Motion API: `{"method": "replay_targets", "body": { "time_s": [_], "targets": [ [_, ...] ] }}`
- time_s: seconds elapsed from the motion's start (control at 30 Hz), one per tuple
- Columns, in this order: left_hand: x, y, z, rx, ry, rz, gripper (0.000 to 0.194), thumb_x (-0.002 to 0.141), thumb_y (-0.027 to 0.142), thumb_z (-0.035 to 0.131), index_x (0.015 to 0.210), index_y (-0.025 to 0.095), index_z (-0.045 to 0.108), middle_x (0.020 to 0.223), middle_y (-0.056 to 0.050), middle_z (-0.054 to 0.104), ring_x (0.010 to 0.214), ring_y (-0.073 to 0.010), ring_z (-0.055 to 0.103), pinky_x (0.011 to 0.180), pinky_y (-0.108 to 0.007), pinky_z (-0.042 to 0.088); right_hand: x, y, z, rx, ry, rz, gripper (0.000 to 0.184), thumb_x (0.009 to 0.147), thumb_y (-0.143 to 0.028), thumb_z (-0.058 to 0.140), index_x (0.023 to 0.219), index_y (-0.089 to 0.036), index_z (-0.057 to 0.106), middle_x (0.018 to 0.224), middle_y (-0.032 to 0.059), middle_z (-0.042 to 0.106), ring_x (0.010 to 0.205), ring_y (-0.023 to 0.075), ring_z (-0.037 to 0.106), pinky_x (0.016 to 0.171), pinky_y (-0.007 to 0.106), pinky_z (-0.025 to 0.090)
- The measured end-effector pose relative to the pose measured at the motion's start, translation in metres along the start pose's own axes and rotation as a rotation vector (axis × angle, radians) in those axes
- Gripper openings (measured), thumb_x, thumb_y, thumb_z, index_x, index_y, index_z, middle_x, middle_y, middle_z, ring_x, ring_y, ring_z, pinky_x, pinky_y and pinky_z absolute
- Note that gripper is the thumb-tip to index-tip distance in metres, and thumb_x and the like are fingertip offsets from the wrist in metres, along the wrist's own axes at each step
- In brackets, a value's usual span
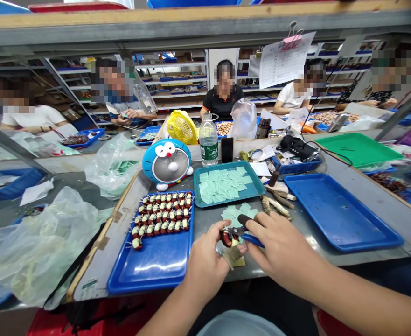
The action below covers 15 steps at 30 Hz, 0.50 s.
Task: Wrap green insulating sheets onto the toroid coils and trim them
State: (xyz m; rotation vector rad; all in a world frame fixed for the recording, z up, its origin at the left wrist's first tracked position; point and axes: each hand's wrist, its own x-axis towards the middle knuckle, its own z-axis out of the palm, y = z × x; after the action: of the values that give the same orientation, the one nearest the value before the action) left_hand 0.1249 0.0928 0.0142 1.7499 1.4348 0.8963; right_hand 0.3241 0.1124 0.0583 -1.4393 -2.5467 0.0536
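My left hand (205, 256) is closed around a small copper-wound coil (226, 238), gripping it between thumb and fingers. In my right hand (278, 245) is a pair of blue-handled pliers (253, 240), its jaws at the coil; whether they touch a wire is too small to tell. Dark and tan coverings wrap some of my fingertips. Just beyond my hands lie loose pale green sheets (249, 210). To the left, a blue tray (156, 266) carries rows of finished-looking coils (161, 214) with pale tops, its near half bare.
Behind my hands, a teal tray (198, 198) holds pale green pieces. A blue cartoon fan (166, 163), a water bottle (209, 144) and a phone (226, 150) stand at the back. Another blue tray (345, 214) lies right. Plastic bags (51, 242) lie left. Several people sit opposite.
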Motion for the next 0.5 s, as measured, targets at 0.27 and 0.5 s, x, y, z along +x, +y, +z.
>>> {"method": "replay_targets", "body": {
  "time_s": [0.27,0.5],
  "targets": [
    [-0.0012,0.0003,-0.0008,-0.101,-0.072,-0.024,0.054,0.084,0.024,0.074,0.135,0.023,0.057,0.122,-0.007,0.072,0.108,-0.0275,0.068,0.088,-0.032,0.051,-0.001,0.001,-0.0001,-0.147,0.074,-0.088,0.011,0.086,-0.026,0.069,0.096,-0.024,0.068,0.088,0.0051,0.061,0.081,0.0256,0.049,0.073,0.038,0.03],
    [0.0001,0.0048,0.003,-0.256,-0.127,-0.079,0.045,0.082,0.024,0.075,0.125,0.022,0.062,0.098,-0.002,0.075,0.084,-0.0211,0.069,0.075,-0.028,0.05,0.0019,0.0077,0.0052,-0.227,0.148,-0.221,0.014,0.081,-0.03,0.076,0.088,-0.023,0.066,0.078,0.003,0.061,0.076,0.0247,0.049,0.069,0.038,0.029]
  ]
}}
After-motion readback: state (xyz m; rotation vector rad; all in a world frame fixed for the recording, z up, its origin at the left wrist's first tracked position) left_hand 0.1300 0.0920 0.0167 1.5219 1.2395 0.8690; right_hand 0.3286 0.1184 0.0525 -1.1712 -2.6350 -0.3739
